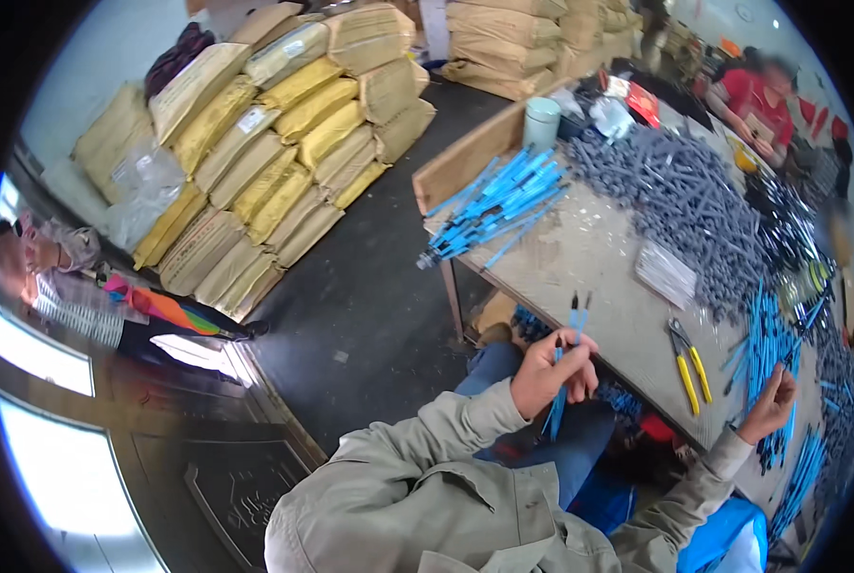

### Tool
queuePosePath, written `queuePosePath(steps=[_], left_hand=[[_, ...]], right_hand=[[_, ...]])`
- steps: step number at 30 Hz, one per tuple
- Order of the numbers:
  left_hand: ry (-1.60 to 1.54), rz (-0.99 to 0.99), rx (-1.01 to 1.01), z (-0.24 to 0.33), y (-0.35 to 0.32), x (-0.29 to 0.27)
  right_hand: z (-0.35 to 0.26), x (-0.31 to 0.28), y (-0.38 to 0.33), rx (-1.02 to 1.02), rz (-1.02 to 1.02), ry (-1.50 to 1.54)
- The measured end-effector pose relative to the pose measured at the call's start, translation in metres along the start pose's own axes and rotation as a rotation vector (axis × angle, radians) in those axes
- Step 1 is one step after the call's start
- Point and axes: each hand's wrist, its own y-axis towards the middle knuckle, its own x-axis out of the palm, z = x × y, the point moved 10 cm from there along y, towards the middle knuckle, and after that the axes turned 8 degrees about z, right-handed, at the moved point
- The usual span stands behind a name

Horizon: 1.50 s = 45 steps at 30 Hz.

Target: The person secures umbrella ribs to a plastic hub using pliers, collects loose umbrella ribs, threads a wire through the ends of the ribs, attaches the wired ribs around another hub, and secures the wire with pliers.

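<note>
My left hand (pixel 553 371) is closed round a few thin blue sticks with black tips (pixel 558 413), held upright in front of my lap at the table's near edge. My right hand (pixel 770 409) hovers at a pile of similar blue sticks (pixel 769 329) on the right of the table. Its fingertips are pinched together, and whatever they hold is too small to make out. Between my hands lies a pair of pliers (pixel 691 368) with yellow handles. Another heap of blue sticks (pixel 498 205) rests at the table's far left corner.
A large mound of grey tube-like pieces (pixel 675 191) covers the back of the table (pixel 589 253). Near it are a clear packet (pixel 665 272) and a pale green canister (pixel 541 124). Stacked sacks (pixel 288 143) stand beyond the dark floor. A person in red (pixel 766 105) sits at the far right.
</note>
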Motion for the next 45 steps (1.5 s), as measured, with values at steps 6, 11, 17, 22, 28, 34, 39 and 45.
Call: queuePosePath(steps=[6, 11, 17, 22, 28, 34, 39, 45], left_hand=[[-0.042, 0.091, 0.14, 0.015, 0.009, -0.005], [-0.014, 0.109, 0.301, 0.033, -0.013, 0.002], [0.235, 0.088, 0.386, 0.05, -0.046, 0.0], [0.168, 0.186, 0.246, 0.047, -0.049, -0.008], [0.194, -0.01, 0.242, 0.06, -0.042, -0.001], [-0.023, -0.035, 0.085, 0.026, -0.027, 0.032], [0.058, 0.015, 0.05, 0.004, -0.031, 0.028], [0.143, -0.094, -0.101, -0.018, -0.033, 0.03]], right_hand=[[-0.104, -0.009, -0.108, -0.054, -0.01, 0.192], [-0.148, 0.034, -0.187, 0.051, -0.401, 0.523], [-0.204, 0.053, -0.224, -0.01, -0.628, 0.558], [-0.201, 0.059, -0.249, 0.4, -0.622, 0.725], [-0.196, 0.089, -0.208, 0.187, -0.956, 0.716], [0.01, 0.019, -0.013, -0.201, -0.129, -0.428], [0.092, 0.046, -0.007, -0.283, -0.275, -1.039], [0.056, 0.05, -0.016, -0.036, -0.397, -0.697]])
